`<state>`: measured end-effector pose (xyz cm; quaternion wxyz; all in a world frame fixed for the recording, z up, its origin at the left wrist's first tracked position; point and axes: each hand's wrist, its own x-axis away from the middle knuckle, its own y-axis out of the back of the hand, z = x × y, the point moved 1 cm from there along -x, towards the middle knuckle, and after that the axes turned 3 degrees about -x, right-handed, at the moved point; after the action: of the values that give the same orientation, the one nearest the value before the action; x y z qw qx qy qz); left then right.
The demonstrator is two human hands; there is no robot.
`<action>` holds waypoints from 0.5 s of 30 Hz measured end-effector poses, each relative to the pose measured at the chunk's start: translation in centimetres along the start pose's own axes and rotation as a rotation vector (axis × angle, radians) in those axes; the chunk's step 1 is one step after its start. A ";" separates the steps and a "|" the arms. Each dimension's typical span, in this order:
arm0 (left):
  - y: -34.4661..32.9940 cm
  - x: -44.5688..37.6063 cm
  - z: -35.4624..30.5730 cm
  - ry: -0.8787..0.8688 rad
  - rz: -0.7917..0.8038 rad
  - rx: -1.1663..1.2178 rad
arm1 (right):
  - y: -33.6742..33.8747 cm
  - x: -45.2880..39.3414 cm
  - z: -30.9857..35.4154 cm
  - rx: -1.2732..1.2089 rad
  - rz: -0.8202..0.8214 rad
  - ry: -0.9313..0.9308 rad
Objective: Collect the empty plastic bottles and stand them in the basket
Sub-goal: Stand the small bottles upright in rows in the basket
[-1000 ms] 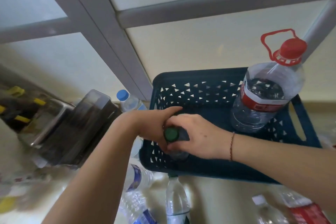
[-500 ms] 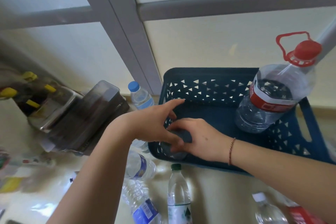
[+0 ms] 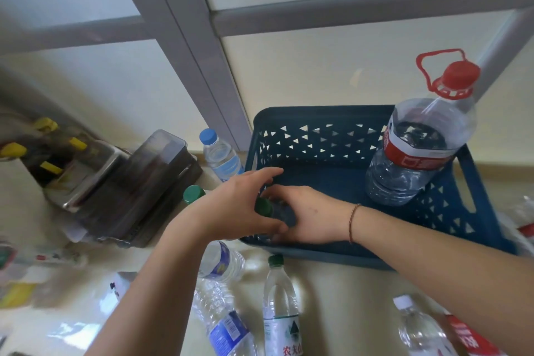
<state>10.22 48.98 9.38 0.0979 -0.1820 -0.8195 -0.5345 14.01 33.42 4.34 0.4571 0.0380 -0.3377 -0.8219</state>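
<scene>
A dark blue basket (image 3: 320,115) stands against the window frame. A large clear bottle with a red cap (image 3: 416,153) stands in its right side. In the basket's near left corner, both hands meet around a small green-capped bottle (image 3: 263,206). My right hand (image 3: 306,217) grips its body from the right. My left hand (image 3: 242,205) rests on it from the left with the fingers spread over the cap. Loose bottles lie on the counter: a blue-capped one (image 3: 219,153), a green-capped one (image 3: 280,309), a blue-labelled one (image 3: 225,324).
A dark transparent container with metal trays (image 3: 130,188) stands left of the basket. Another green cap (image 3: 193,193) shows beside my left wrist. A white-capped bottle (image 3: 419,326) and a red-labelled one (image 3: 468,335) lie at the lower right. The grey window frame (image 3: 196,46) runs behind.
The view has shifted, so the scene sits lower and further right. My hands stay at the basket's near left corner; the green cap, hidden half a second ago, shows between them again.
</scene>
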 end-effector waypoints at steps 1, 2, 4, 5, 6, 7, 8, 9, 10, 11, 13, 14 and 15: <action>0.0 0.3 -0.1 0.002 -0.026 0.026 | 0.3 0.1 0.2 -0.002 -0.002 -0.001; 0.0 0.7 -0.1 0.001 -0.084 0.062 | 0.7 0.2 0.2 0.015 -0.011 -0.007; -0.2 2.4 -0.3 -0.043 -0.344 0.123 | 1.4 1.4 0.4 0.101 -0.103 -0.016; -0.5 3.7 -0.6 -0.091 -0.526 0.142 | 1.6 2.6 0.8 0.150 -0.222 0.014; -1.2 5.3 -0.9 -0.149 -0.717 0.164 | 1.6 4.2 1.4 0.174 -0.391 0.102; -2.5 7.1 -1.2 -0.198 -0.874 0.196 | 1.4 6.0 2.4 0.157 -0.552 0.249; -4.6 8.9 -1.5 -0.217 -0.969 0.230 | 0.7 8.0 3.2 0.094 -0.665 0.412; -7.1 10.4 -1.7 -0.182 -0.990 0.261 | -0.6 9.6 3.7 0.019 -0.703 0.558; -9.8 11.4 -1.8 -0.096 -0.940 0.287 | -2.1 10.7 3.8 -0.039 -0.679 0.656; -12.5 12.0 -1.8 0.016 -0.835 0.287 | -3.8 11.3 3.5 -0.071 -0.619 0.683; -18.1 11.7 -1.1 0.203 -0.554 0.182 | -7.5 10.7 1.5 -0.088 -0.494 0.521; -20.3 11.0 -0.8 0.267 -0.438 0.120 | -9.2 10.1 0.3 -0.090 -0.446 0.333; -22.0 10.3 -0.7 0.320 -0.347 0.072 | -10.8 9.4 -0.9 -0.105 -0.400 0.130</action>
<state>-8.07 42.38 -5.22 0.1399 0.0521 -0.8312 -0.5356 1.02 29.45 -0.44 0.3069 0.1335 -0.2501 -0.9086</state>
